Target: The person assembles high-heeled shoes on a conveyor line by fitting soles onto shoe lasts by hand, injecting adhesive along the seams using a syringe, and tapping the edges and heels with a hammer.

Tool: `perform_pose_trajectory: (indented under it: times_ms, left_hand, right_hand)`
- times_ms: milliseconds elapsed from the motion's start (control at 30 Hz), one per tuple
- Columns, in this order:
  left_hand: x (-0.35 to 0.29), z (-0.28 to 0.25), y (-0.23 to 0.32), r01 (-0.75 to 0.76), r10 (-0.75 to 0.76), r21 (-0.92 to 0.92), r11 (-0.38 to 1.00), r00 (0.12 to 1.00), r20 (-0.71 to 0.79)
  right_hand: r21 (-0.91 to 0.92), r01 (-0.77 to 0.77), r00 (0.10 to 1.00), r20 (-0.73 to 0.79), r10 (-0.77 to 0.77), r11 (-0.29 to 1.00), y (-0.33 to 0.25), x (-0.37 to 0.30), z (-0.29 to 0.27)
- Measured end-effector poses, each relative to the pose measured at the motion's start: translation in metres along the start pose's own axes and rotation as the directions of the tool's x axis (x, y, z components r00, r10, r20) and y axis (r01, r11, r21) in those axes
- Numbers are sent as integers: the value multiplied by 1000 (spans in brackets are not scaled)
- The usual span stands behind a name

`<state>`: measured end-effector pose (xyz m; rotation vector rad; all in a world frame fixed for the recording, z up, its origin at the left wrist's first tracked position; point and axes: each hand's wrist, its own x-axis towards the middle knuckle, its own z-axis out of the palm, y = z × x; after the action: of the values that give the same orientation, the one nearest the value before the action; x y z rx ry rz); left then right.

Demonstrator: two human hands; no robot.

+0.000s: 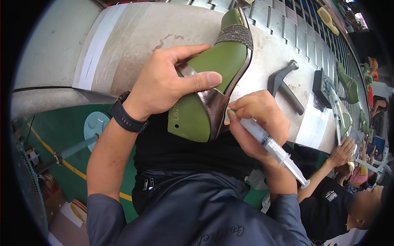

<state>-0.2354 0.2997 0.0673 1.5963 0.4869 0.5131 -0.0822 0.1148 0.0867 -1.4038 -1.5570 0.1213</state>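
Observation:
A green shoe last [223,61] with a sandal upper on it lies tilted across the table's near edge. A dark metallic strap [212,110] crosses its front part, and a glittery band [236,36] wraps its heel end. My left hand [162,82] grips the last from the left, thumb over its top by the strap. Held in my right hand [262,117] is a clear plastic syringe [273,145], its plunger toward the lower right. The syringe's tip is at the sole edge beside the metallic strap, partly hidden by my fingers.
A hammer [283,80] lies right of the last, near a black block [322,88] and another syringe [336,106]. A slatted metal conveyor [279,20] runs along the far side. More green lasts [349,88] and a co-worker [328,197] are at the right; a blue stool [95,125] stands left.

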Motion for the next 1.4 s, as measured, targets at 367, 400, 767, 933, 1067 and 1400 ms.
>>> perform_pose_trajectory:
  times_ms: [367,400,767,933,1067,1400]
  left_hand:
    - [-1,-1,1,18,-18,-17,1000,1000,3]
    - [0,-1,2,22,-22,16,1000,1000,11]
    - [0,-2,-1,-2,2,29,1000,1000,7]
    - [0,-1,-1,11,-11,-20,1000,1000,0]
    - [0,-1,0,24,-25,4,1000,999,23]
    - [0,-2,-2,14,-14,4,1000,1000,9]
  right_hand:
    - [30,-16,1000,1,16,999,2,-2,1]
    - [31,-16,1000,2,16,999,1,-3,0]
    - [49,-12,999,45,10,999,0,-2,-3]
    - [70,-28,1000,5,28,997,2,0,-1]
    - [86,3,998,61,-8,996,3,-1,-6]
    - [92,-17,1000,16,15,996,12,4,-3]
